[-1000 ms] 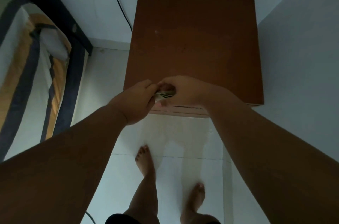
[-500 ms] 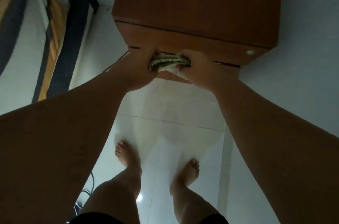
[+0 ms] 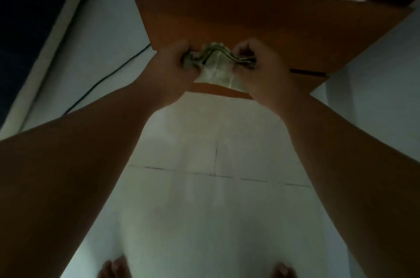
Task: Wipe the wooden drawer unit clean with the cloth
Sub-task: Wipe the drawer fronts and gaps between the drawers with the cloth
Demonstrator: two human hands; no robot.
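Before the unit (image 3: 261, 27) front, left hand (image 3: 169, 66) and right hand (image 3: 261, 61) each pinch an end of the cloth (image 3: 216, 68). Recommend folding flat, then wiping in overlapping strokes.

You have one view, from the camera on your head. It looks steeply down and a little forward, close over your arms. Both forearms run in from the near left and near right corners to the far middle, where your left hand (image 3: 172, 68) and right hand (image 3: 263, 66) grip the cloth (image 3: 216, 70). The drawer unit (image 3: 250, 18) fills the far edge. The tiled floor (image 3: 204, 209) takes the middle, your toes (image 3: 113, 268) touch the near edge, and a cable (image 3: 102, 82) lies at the left.
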